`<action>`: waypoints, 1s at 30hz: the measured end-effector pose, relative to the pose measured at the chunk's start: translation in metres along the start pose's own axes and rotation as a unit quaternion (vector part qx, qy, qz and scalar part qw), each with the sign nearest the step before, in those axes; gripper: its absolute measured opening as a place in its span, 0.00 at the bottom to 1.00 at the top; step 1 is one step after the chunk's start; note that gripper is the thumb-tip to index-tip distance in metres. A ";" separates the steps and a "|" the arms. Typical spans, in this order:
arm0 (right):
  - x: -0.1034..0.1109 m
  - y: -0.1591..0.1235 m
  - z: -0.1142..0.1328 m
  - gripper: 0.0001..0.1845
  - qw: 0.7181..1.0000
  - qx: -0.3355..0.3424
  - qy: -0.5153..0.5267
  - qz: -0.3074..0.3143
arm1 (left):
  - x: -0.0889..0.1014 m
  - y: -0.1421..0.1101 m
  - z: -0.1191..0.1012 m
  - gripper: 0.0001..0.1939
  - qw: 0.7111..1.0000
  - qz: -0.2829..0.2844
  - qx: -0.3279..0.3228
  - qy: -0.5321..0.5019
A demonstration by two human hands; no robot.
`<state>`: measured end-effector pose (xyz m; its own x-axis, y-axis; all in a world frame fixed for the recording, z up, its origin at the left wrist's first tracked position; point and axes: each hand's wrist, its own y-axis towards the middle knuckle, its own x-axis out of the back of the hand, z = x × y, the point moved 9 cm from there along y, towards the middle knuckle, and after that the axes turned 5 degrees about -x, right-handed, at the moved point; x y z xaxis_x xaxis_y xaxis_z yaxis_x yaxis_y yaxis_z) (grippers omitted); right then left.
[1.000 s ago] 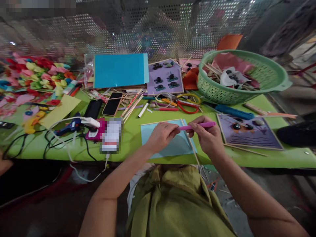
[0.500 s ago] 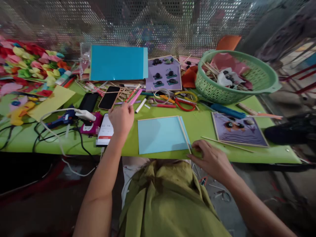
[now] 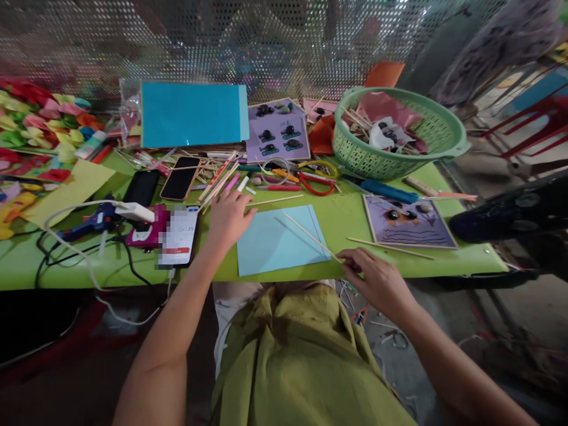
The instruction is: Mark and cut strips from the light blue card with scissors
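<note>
Right fingers point(image 3: 354, 255) pinching a thin stick point(image 3: 310, 235); left fingers point(image 3: 240, 201), hold unclear.

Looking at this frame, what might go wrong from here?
The white cable droops past the table edge below the lit phone; the left forearm is close by and might snag it, perhaps dragging the phone.

The right hand holds the thin stick only near one end, so its far end could swing off line over the blue sheet.

Stick point(image 3: 310, 236) in right hand point(image 3: 375, 273) now slanting over light-blue sheet point(image 3: 275, 251), second stick point(image 3: 279, 200) off its top edge
</note>
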<state>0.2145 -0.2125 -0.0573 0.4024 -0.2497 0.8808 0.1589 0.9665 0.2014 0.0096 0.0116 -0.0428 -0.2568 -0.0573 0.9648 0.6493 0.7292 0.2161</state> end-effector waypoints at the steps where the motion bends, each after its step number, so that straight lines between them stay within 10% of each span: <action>1: 0.005 0.004 -0.003 0.10 1.000 -0.002 0.007 -0.012 | -0.004 0.001 -0.005 0.10 1.000 0.012 -0.013 0.000; 9: 0.016 0.051 -0.039 0.12 0.994 -0.059 -0.058 -0.069 | -0.018 0.001 -0.042 0.16 0.995 0.081 -0.065 0.005; 20: -0.007 0.075 -0.045 0.15 0.991 -0.072 -0.110 -0.014 | -0.025 0.009 -0.039 0.23 0.977 0.212 0.011 -0.009; 30: -0.006 0.090 -0.041 0.12 0.989 -0.068 -0.130 0.023 | -0.024 0.011 -0.030 0.05 0.974 0.165 0.027 -0.152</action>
<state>0.2638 -0.1267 -0.0621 0.1694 -0.1659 0.9715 0.2729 0.9551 0.1155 0.0442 0.0008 -0.0596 -0.2454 0.3857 0.8894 0.6965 0.7083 -0.1150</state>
